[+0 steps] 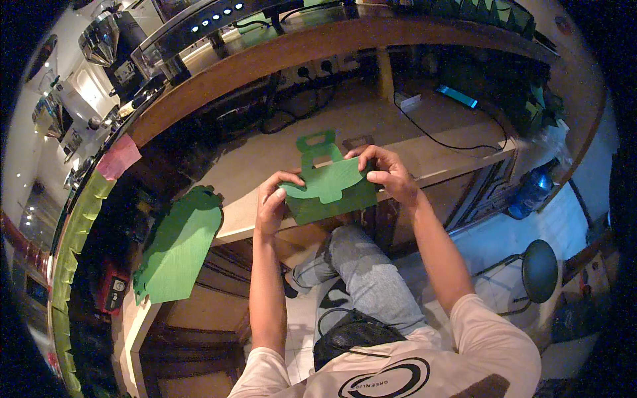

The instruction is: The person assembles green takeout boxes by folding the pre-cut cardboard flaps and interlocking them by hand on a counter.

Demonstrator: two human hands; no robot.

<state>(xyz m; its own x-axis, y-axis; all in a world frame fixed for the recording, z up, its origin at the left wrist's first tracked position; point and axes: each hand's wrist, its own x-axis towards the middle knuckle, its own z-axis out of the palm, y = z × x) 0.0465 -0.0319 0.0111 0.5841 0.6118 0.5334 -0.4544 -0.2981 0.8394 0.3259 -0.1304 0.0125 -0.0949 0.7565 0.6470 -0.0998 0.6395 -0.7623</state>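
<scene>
Between my hands is a green cardboard carry box (332,189), held just over the front edge of the wooden counter (255,162). A curved flap with a small tab lies across its front, and a handle panel with a cut-out stands up at the back. My left hand (272,199) grips the box's left corner, thumb on the flap. At the right corner, my right hand (391,174) closes on the flap's edge with bent fingers. A stack of flat green cardboard blanks (178,249) rests on the counter to the left.
A lit phone (456,97) lies at the back right, with a black cable (441,142) looping near it. Above runs a curved wooden shelf (279,63) bearing machines. A red box (114,288) sits far left; a dark round stool (539,270) stands at right.
</scene>
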